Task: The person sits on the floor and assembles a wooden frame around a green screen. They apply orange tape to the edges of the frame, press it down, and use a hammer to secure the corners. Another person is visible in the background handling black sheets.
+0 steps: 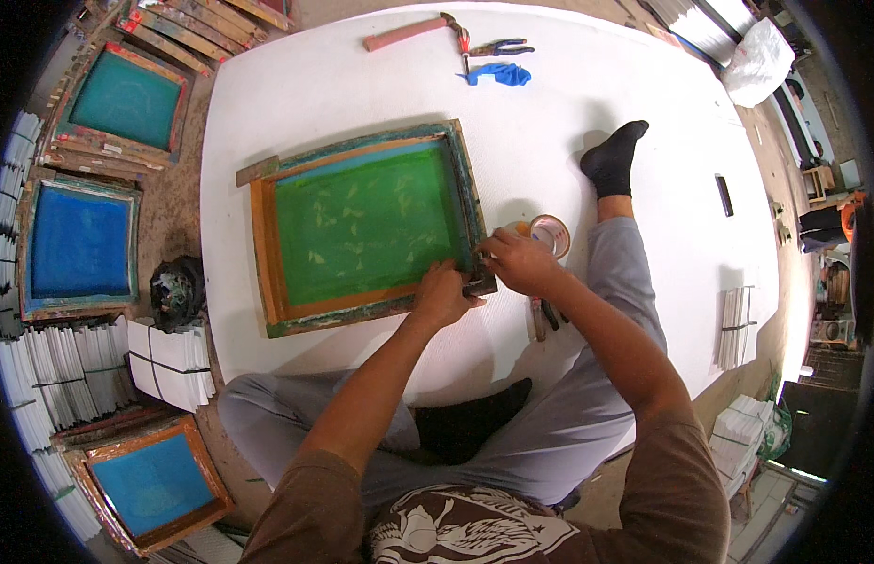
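A screen-printing frame point(258, 254) with a green mesh point(366, 221) lies on the white surface in front of me. Its worn wooden border is stained with paint, and brown tape runs along the inner edges. My left hand point(443, 293) grips the near side of the frame close to its near right corner. At the right side by that same corner, my right hand point(519, 260) has its fingers pinched together; whatever is between them is hidden. Just beyond the right hand stands a roll of tape point(550, 233). Partly covered by the right forearm lies a hand tool with dark handles point(549, 316).
A hammer point(407, 34), a screwdriver point(464, 45), pliers point(503, 47) and a blue cloth point(499, 74) lie at the far edge. My outstretched leg point(622, 254) borders the right side. More screens point(84, 240) and paper stacks point(169, 362) stand on the left.
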Demonstrator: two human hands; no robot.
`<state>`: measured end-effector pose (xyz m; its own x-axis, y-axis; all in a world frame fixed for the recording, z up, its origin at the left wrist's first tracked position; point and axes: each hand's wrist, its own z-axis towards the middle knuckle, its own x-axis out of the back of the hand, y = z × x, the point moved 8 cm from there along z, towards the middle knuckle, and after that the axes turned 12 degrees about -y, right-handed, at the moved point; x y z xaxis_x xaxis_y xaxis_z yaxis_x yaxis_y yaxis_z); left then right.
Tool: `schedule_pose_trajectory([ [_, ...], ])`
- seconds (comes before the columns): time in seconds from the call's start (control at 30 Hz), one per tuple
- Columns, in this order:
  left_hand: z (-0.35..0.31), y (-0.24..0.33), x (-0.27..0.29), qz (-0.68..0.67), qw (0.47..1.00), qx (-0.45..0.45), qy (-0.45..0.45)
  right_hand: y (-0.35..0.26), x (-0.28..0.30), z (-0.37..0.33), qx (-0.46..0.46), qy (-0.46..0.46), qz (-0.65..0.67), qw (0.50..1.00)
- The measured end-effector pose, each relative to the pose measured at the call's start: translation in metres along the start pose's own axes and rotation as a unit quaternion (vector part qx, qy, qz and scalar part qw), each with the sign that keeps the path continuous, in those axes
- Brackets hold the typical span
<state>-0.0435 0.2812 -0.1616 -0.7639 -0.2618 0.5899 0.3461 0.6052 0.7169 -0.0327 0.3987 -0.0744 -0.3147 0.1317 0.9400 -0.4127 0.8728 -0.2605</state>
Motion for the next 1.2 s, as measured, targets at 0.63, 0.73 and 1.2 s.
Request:
schedule_pose_trajectory([
  [0.63, 0.008, 0.024, -0.007, 0.105, 0.993, 0.039, 0.026, -0.006, -0.048, -0.034, -0.178, 0.002, 0.320, 0.931],
  [0.73, 0.008, 0.031, -0.007, 0.163, 0.986, 0.022, 0.027, -0.011, -0.040, -0.032, -0.172, 0.002, 0.318, 0.932],
  [1.2, 0.016, 0.011, -0.003, 0.127, 0.987, 0.062, -0.079, -0.019, -0.035, -0.030, -0.179, 0.022, 0.172, 0.968],
])
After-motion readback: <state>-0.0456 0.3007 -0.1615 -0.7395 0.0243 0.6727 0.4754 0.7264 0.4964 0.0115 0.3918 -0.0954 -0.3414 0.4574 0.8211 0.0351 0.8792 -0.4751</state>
